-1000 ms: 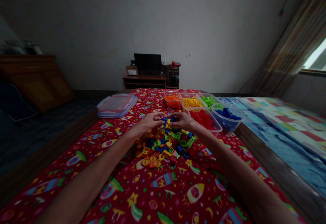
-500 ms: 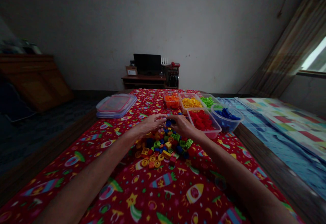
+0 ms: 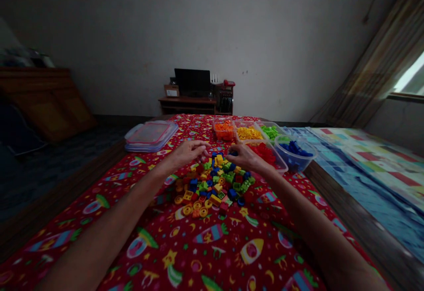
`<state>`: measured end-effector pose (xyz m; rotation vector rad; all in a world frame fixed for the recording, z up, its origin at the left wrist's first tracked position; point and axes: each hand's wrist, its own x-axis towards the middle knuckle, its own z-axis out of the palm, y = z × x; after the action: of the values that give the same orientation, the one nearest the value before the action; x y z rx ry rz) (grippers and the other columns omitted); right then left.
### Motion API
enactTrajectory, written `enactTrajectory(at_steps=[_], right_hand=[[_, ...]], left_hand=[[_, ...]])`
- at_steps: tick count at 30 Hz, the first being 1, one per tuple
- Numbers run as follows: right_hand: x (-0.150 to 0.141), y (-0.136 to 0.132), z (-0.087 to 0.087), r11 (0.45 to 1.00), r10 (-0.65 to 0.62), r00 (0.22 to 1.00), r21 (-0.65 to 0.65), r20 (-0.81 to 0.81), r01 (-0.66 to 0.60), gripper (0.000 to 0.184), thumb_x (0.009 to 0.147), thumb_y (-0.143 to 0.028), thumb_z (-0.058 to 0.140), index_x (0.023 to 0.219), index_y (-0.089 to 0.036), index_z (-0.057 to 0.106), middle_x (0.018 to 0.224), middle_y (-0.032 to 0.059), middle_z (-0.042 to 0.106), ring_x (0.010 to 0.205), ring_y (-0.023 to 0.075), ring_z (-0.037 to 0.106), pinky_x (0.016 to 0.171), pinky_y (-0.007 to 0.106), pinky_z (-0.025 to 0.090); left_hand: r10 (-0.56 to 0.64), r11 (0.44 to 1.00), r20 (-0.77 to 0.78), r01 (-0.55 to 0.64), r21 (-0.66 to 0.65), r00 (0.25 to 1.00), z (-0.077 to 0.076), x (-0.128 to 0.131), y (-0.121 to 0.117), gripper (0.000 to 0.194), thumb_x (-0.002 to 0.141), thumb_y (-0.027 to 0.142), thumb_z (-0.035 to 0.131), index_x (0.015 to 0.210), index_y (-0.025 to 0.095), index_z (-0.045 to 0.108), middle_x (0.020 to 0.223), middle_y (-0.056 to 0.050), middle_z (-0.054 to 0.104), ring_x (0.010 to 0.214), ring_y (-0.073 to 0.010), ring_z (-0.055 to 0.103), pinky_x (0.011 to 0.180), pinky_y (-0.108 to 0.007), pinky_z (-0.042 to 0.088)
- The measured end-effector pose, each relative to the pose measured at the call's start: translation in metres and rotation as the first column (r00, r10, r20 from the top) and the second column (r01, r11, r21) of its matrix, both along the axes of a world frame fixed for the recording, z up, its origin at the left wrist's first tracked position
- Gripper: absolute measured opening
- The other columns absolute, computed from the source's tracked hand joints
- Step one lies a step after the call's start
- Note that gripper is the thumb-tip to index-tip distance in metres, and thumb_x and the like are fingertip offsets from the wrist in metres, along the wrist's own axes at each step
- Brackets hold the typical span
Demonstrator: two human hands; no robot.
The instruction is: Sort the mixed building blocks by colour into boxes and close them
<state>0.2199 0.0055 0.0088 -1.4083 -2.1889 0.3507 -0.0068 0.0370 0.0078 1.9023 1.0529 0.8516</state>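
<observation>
A mixed pile of toy building bricks [image 3: 215, 183] in yellow, green, blue, red and orange lies on the red patterned cloth [image 3: 198, 260]. My left hand [image 3: 190, 153] hovers at the pile's far left edge, fingers apart and nothing visible in them. Across from it, my right hand [image 3: 244, 156] is closed, fingers pinched on a small dark blue brick [image 3: 233, 153]. That hand is beside the clear box of red bricks [image 3: 263, 152] and partly covers it. Just right of this box stands a round tub of blue bricks [image 3: 296, 149].
Boxes of orange bricks [image 3: 224, 130], yellow bricks [image 3: 249, 134] and green bricks [image 3: 270, 132] stand behind. Stacked lids [image 3: 151, 136] lie at the far left. A bed with a checked cover [image 3: 380, 154] adjoins the table's right side. A monitor [image 3: 192, 82] stands by the wall.
My hands have moved apart: the left one went leftward, the right one slightly to the right. More of the pile shows between them, and the dark blue brick is now visible at my right fingertips.
</observation>
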Motion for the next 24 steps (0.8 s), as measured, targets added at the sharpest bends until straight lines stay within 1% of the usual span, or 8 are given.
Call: enactTrajectory(at_steps=[3, 6, 10, 13, 16, 18, 21, 24], right_hand=[[-0.021, -0.013, -0.006, 0.994, 0.101, 0.991, 0.029, 0.089, -0.104, 0.017, 0.080, -0.022, 0.053, 0.085, -0.013, 0.067, 0.070, 0.0024, 0.062, 0.061, 0.0104, 0.051, 0.058, 0.021, 0.032], [-0.033, -0.021, -0.018, 0.977, 0.187, 0.958, 0.059, 0.215, -0.204, 0.016, 0.082, -0.020, 0.056, 0.094, -0.014, 0.066, 0.082, 0.0063, 0.065, 0.073, 0.0129, 0.055, 0.065, 0.022, 0.034], [-0.034, -0.023, -0.035, 0.970, 0.149, 0.927, 0.132, 0.345, -0.205, 0.017, 0.085, -0.021, 0.056, 0.097, -0.012, 0.063, 0.092, 0.0112, 0.065, 0.083, 0.0162, 0.056, 0.069, 0.024, 0.034], [-0.031, -0.021, -0.038, 0.965, 0.146, 0.930, 0.159, 0.336, -0.209, 0.015, 0.084, -0.019, 0.057, 0.097, -0.012, 0.061, 0.092, 0.0106, 0.064, 0.083, 0.0159, 0.055, 0.069, 0.023, 0.034], [-0.028, -0.018, -0.027, 0.964, 0.193, 0.950, 0.133, 0.245, -0.230, 0.011, 0.083, -0.020, 0.058, 0.091, -0.013, 0.061, 0.081, 0.0060, 0.063, 0.074, 0.0135, 0.053, 0.064, 0.022, 0.033], [-0.022, -0.015, -0.014, 0.970, 0.171, 0.972, 0.146, 0.160, -0.194, 0.010, 0.083, -0.021, 0.058, 0.089, -0.013, 0.062, 0.075, 0.0038, 0.061, 0.067, 0.0119, 0.051, 0.061, 0.022, 0.032], [0.001, -0.010, 0.010, 0.970, 0.039, 0.999, 0.239, 0.033, -0.046, 0.012, 0.083, -0.021, 0.057, 0.089, -0.014, 0.063, 0.073, 0.0024, 0.061, 0.063, 0.0107, 0.050, 0.060, 0.022, 0.033], [0.040, -0.002, 0.029, 0.917, -0.149, 0.988, 0.370, -0.032, 0.150, 0.014, 0.082, -0.024, 0.057, 0.090, -0.015, 0.064, 0.076, 0.0034, 0.064, 0.067, 0.0124, 0.053, 0.064, 0.024, 0.036]], left_hand=[[0.045, 0.997, -0.006, -0.044, 0.066, 0.999, 0.004, -0.009, 0.003, 0.043, 0.074, 0.044, 0.054, 0.102, 0.014, 0.065, 0.077, -0.005, 0.070, 0.060, -0.0146, 0.062, 0.052, -0.024, 0.047], [0.072, 0.992, -0.014, -0.070, 0.108, 0.997, 0.007, -0.013, 0.003, 0.040, 0.076, 0.043, 0.053, 0.100, 0.014, 0.066, 0.077, -0.005, 0.069, 0.061, -0.0143, 0.062, 0.053, -0.023, 0.047], [0.052, 0.994, -0.014, -0.050, 0.095, 0.999, 0.007, -0.009, 0.001, 0.040, 0.075, 0.043, 0.053, 0.098, 0.014, 0.065, 0.073, -0.004, 0.069, 0.058, -0.0135, 0.061, 0.052, -0.024, 0.048], [0.030, 0.994, -0.035, -0.026, 0.107, 0.999, 0.005, -0.005, 0.001, 0.039, 0.074, 0.043, 0.051, 0.097, 0.014, 0.066, 0.073, -0.003, 0.069, 0.058, -0.0137, 0.061, 0.054, -0.025, 0.049], [0.033, 0.992, -0.059, -0.025, 0.125, 0.998, 0.005, -0.004, 0.001, 0.039, 0.075, 0.043, 0.050, 0.097, 0.014, 0.066, 0.074, -0.004, 0.069, 0.059, -0.0143, 0.062, 0.056, -0.026, 0.049], [0.048, 0.990, -0.075, -0.037, 0.135, 0.996, 0.006, -0.005, 0.000, 0.040, 0.075, 0.042, 0.049, 0.097, 0.014, 0.066, 0.076, -0.004, 0.069, 0.059, -0.0145, 0.062, 0.056, -0.026, 0.049], [0.080, 0.987, -0.119, -0.062, 0.146, 0.990, 0.008, -0.006, -0.001, 0.041, 0.077, 0.041, 0.047, 0.100, 0.013, 0.066, 0.077, -0.005, 0.070, 0.060, -0.0153, 0.063, 0.055, -0.025, 0.049], [0.119, 0.972, -0.203, -0.073, 0.222, 0.972, 0.008, 0.000, -0.004, 0.039, 0.081, 0.038, 0.043, 0.102, 0.014, 0.066, 0.076, -0.004, 0.071, 0.061, -0.0166, 0.064, 0.056, -0.026, 0.049]])
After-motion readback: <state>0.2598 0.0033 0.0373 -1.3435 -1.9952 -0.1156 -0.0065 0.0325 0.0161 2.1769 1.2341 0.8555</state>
